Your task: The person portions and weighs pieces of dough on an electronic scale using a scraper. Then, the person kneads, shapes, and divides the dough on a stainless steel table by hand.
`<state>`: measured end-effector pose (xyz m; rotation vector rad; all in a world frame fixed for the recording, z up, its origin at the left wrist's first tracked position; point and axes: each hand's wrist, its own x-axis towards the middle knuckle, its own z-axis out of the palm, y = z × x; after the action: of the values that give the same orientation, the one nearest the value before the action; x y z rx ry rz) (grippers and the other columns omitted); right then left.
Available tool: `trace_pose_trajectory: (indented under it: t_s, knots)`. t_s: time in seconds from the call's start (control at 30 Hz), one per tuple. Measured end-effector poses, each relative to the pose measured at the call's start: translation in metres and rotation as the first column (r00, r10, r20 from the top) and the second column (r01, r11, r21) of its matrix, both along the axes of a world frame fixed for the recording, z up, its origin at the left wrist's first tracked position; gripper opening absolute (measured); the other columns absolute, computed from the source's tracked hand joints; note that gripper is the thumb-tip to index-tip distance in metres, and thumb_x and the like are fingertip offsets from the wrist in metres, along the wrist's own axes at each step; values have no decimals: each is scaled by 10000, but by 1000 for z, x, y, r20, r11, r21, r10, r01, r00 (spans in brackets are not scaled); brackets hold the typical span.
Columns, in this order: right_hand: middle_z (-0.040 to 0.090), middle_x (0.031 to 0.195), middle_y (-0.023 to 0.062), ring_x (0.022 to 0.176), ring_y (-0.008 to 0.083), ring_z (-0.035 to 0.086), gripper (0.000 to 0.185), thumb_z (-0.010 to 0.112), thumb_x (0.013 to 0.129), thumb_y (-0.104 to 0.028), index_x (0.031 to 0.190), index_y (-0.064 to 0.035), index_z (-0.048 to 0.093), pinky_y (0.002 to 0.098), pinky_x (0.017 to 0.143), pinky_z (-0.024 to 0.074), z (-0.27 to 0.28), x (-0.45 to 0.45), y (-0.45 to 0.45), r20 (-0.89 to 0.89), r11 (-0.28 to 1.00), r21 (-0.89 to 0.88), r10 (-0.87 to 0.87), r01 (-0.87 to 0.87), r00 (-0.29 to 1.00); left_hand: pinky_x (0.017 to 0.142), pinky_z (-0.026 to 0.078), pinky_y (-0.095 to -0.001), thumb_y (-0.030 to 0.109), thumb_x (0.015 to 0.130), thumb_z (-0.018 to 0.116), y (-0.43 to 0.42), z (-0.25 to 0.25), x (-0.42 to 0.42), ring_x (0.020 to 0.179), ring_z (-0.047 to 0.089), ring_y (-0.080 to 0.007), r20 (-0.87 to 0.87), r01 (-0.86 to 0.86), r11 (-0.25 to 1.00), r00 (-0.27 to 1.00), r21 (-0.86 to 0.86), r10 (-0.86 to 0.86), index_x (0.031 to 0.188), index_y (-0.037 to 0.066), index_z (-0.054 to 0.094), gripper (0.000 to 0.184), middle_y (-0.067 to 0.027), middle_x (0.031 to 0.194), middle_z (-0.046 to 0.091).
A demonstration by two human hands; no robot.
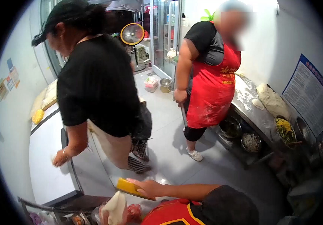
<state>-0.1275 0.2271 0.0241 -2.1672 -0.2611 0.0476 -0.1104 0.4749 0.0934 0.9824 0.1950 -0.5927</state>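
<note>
The right hand (149,188) grips a yellow block (127,186) pointing to 10 o'clock; toward that hand's 8 o'clock, the left hand (102,215) pinches white dough (115,210).

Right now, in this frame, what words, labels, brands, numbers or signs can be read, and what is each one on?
"water": on the red apron at upper right; what follows it is unclear.
Yellow characters above "water": too blurred to quote surely.
Blue-edged notice: print too small to read.
Papers at far left: too small and blurred.
Numbers: none readable.
</note>
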Motion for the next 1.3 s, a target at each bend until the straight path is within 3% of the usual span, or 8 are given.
trace_pose_trajectory:
  t_s: [0.17, 0.27, 0.3, 0.37, 0.47, 0.77, 1.1, 1.3]
  knots:
    - [636, 951, 262, 732, 439, 623, 702, 528, 868, -207, 1490, -166, 206, 510, 687, 501, 34, 5, -36, -62, 902, 158, -396, 401, 916, 1030, 413, -419, 742, 850, 388, -70, -41, 61, 1236, 498, -308, 12, 194, 904, 979, -381, -205, 1414, -14, 337, 945, -174, 1395, 455]
    - [641, 975, 238, 699, 400, 635, 650, 576, 861, -162, 1454, -111, 315, 442, 626, 522, 14, 14, -66, 294, 841, 132, -538, 524, 790, 968, 467, -432, 709, 866, 403, -121, -44, 90, 1145, 567, -318, -208, 97, 907, 958, -410, -196, 1394, -1, 377, 885, -152, 1349, 510]
    - [625, 1088, 229, 884, 380, 644, 617, 581, 860, -102, 1432, -72, 352, 426, 726, 528, 51, 8, -75, 16, 844, 3, -536, 536, 844, 956, 475, -436, 699, 871, 408, -130, -57, 99, 1128, 579, -316, -292, 88, 923, 934, -374, -207, 1389, 3, 387, 868, -143, 1336, 525]
    - [653, 888, 195, 729, 338, 652, 604, 583, 817, -45, 1393, -26, 406, 400, 603, 519, 45, 19, -88, 447, 820, -32, -499, 571, 742, 985, 446, -464, 656, 926, 322, -149, -86, 119, 1183, 536, -317, -250, 235, 913, 912, -333, -326, 1369, 11, 418, 788, -149, 1344, 514]
    - [619, 763, 162, 634, 284, 627, 607, 588, 761, 1, 1350, 26, 444, 362, 544, 500, 38, 31, -112, 585, 793, -192, -381, 579, 716, 946, 474, -447, 604, 942, 370, -201, -80, 136, 1157, 558, -289, -254, 340, 816, 833, -468, -492, 1364, 74, 444, 681, -128, 1306, 548]
    - [512, 679, 82, 542, 228, 545, 636, 595, 726, -21, 1341, 42, 447, 333, 472, 439, 72, 118, -179, 584, 703, -427, -266, 569, 767, 823, 523, -416, 445, 960, 481, -319, -131, 259, 977, 623, -245, -366, 389, 805, 742, -447, -562, 1211, 120, 561, 419, -78, 1090, 638]
    - [549, 703, 88, 562, 240, 564, 554, 622, 757, 5, 1293, 63, 491, 349, 496, 456, 42, 225, -310, 608, 603, -326, -456, 728, 650, 1023, 396, -498, 667, 902, 352, -451, -69, 366, 1204, 505, -362, -411, 405, 780, 682, -477, -605, 1369, 55, 406, 772, -171, 1356, 483]
    - [622, 1128, 242, 863, 327, 674, 526, 611, 795, 11, 1301, 63, 479, 338, 698, 553, 38, 285, -414, 423, 578, -178, -686, 797, 592, 1075, 340, -506, 514, 929, 497, -528, -63, 434, 1316, 401, -337, -49, 651, 522, 599, -551, -800, 1449, 44, 270, 737, -167, 1440, 393]
